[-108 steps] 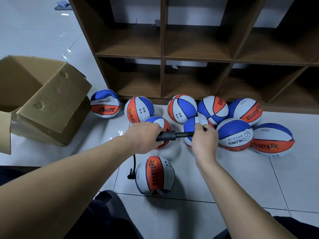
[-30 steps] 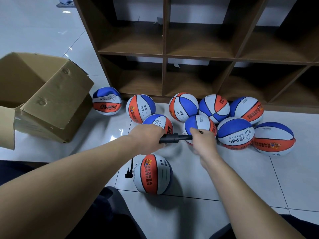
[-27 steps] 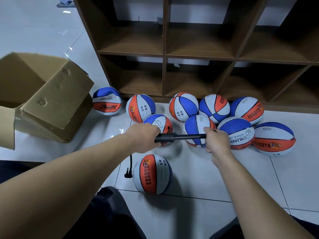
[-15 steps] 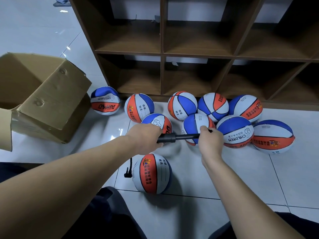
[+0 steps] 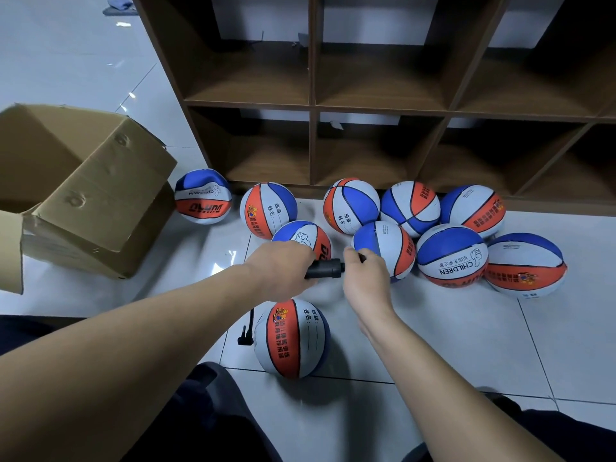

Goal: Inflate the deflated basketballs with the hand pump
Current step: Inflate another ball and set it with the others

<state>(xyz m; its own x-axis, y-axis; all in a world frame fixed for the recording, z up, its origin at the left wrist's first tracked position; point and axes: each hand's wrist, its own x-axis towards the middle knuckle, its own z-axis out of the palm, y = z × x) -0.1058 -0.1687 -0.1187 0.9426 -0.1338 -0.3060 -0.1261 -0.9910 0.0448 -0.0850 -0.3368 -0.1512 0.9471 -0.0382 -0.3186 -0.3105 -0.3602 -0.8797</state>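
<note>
- Head view looks down at the tiled floor (image 5: 450,345), where the left hand (image 5: 280,270) is curled round the black hand pump (image 5: 325,269) and holds its barrel level.
- The right hand (image 5: 365,278) is fisted on the pump's handle end, pressed close up to the barrel, so the plunger looks nearly fully in.
- The ball being filled (image 5: 291,338) sits on the floor just below the hands; a thin black hose (image 5: 250,323) drops from the pump to a fitting (image 5: 244,338) at the ball's left side.
- Risk, as I judge it: nothing steadies this ball, so a hard stroke could tug the hose, roll the ball and work the needle loose or bend it.
- Nine other basketballs (image 5: 451,256) lie nearby against the wooden shelf unit (image 5: 313,105); the one nearest the cardboard box (image 5: 83,195) looks dented and soft.
- Hidden: the needle and valve cannot be seen, the handle is buried in the right fist, and how firm the ball is cannot be told.
</note>
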